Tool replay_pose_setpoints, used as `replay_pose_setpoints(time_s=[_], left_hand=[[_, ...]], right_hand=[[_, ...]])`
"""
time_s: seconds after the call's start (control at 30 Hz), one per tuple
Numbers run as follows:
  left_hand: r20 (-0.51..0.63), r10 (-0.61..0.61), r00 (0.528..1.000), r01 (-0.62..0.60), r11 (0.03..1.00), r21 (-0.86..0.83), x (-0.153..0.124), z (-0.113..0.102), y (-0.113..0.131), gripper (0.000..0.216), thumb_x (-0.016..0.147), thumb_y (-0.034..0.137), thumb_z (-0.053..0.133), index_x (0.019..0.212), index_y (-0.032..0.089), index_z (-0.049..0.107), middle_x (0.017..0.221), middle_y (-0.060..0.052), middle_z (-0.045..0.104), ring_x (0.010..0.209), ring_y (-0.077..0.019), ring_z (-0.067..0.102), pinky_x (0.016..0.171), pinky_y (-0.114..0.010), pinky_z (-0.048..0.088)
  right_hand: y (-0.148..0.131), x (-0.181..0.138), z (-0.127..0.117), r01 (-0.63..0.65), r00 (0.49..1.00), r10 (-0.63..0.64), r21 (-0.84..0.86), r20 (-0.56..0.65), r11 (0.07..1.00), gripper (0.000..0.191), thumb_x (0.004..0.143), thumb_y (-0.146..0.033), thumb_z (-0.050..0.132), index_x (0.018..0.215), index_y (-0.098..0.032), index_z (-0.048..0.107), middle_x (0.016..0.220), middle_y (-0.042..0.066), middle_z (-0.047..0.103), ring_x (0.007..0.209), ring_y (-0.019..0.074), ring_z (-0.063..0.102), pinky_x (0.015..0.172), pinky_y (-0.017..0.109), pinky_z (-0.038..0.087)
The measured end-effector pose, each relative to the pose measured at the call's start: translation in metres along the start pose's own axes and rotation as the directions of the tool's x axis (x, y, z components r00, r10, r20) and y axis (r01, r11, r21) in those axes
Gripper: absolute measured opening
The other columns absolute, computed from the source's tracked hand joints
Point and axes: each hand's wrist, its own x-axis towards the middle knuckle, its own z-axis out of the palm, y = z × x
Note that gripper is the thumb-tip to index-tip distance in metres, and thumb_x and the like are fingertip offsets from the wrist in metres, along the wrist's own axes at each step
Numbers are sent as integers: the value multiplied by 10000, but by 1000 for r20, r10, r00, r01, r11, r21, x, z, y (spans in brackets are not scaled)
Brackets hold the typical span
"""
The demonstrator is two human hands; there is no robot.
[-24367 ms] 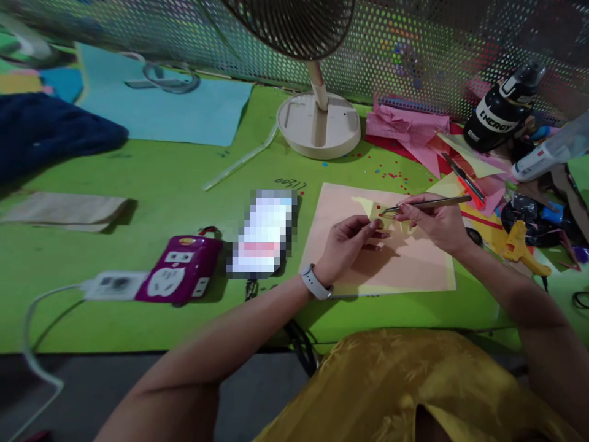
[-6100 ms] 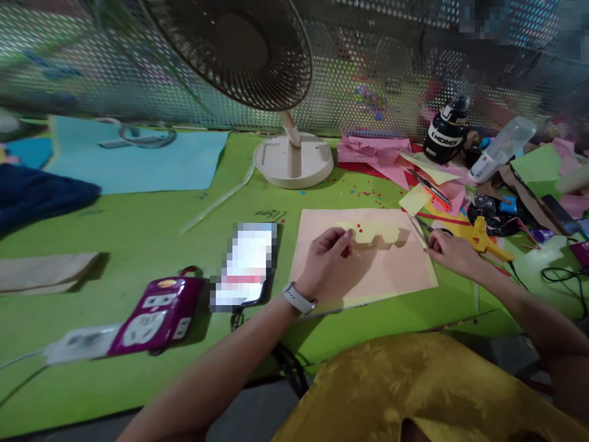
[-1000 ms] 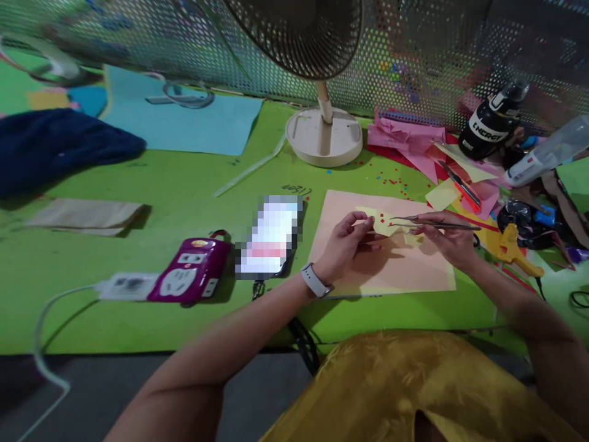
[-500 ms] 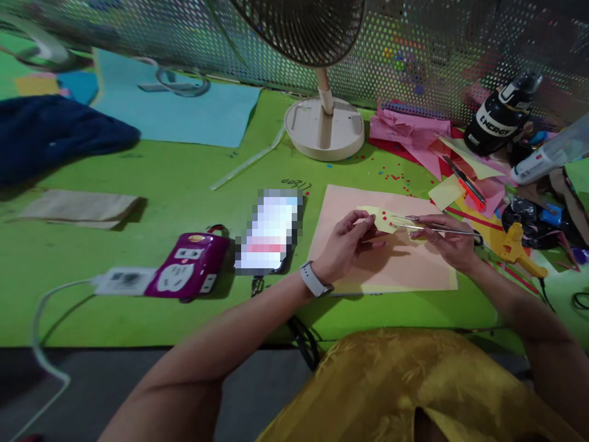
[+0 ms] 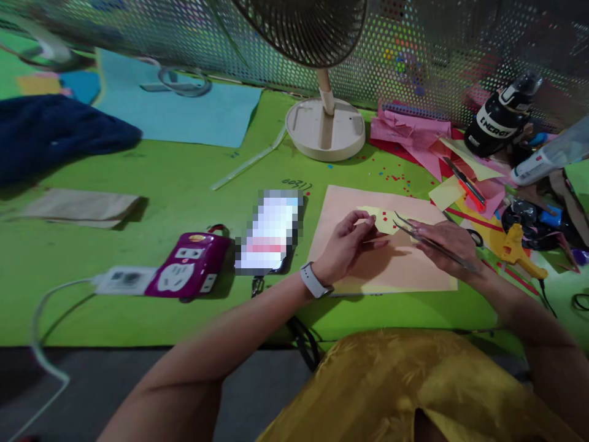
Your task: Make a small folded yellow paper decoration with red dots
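My left hand (image 5: 350,240), with a grey watch strap on its wrist, pinches the left end of a pale yellow paper piece (image 5: 375,222). Several small red bits (image 5: 385,215) lie on that paper. Metal tweezers (image 5: 426,240) are in my right hand (image 5: 453,247); their two tips are apart, at the right part of the yellow paper. Whether anything sits between the tips is too small to tell. Beneath both hands lies a peach paper sheet (image 5: 350,273) on the green table.
A fan (image 5: 325,132) stands behind the sheet. To the left are a blurred phone (image 5: 271,230) and a purple power strip (image 5: 196,264). Paper scraps, a cutter (image 5: 465,184), a yellow glue gun (image 5: 518,252) and a black bottle (image 5: 499,116) crowd the right side.
The tweezers have turned from nearly level to slanting, their rear end now lower, and their tips are spread wider. My right hand has rolled over slightly. My left hand stays put.
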Motion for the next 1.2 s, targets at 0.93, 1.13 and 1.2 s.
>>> replay_pose_setpoints(time_s=[0.93, 1.13, 1.2], left_hand=[[-41, 73, 996, -73, 997, 20, 1, 0, -6, 332, 769, 364, 785, 895, 222, 513, 653, 86, 590, 639, -78, 660, 769, -261, 613], [-44, 76, 996, -75, 997, 15, 1, 0, -6, 318, 774, 346, 781, 897, 222, 515, 675, 82, 589, 645, -82, 665, 776, -274, 614], [-47, 71, 996, -70, 997, 19, 1, -1, -6, 306, 783, 342, 773, 897, 223, 515, 671, 75, 601, 643, -86, 667, 770, -271, 612]], right_hand=[[-10, 5, 5, -305, 945, 319, 160, -72, 939, 127, 897, -290, 658, 996, -288, 738, 917, 2, 783, 793, 175, 752, 705, 316, 639], [-9, 2, 5, -316, 940, 329, 133, -87, 939, 129, 896, -316, 659, 997, -313, 738, 917, -8, 781, 806, 183, 750, 721, 341, 637], [-8, 2, 4, -312, 945, 319, 101, -63, 945, 125, 898, -327, 654, 985, -305, 740, 904, -4, 782, 788, 180, 747, 692, 333, 628]])
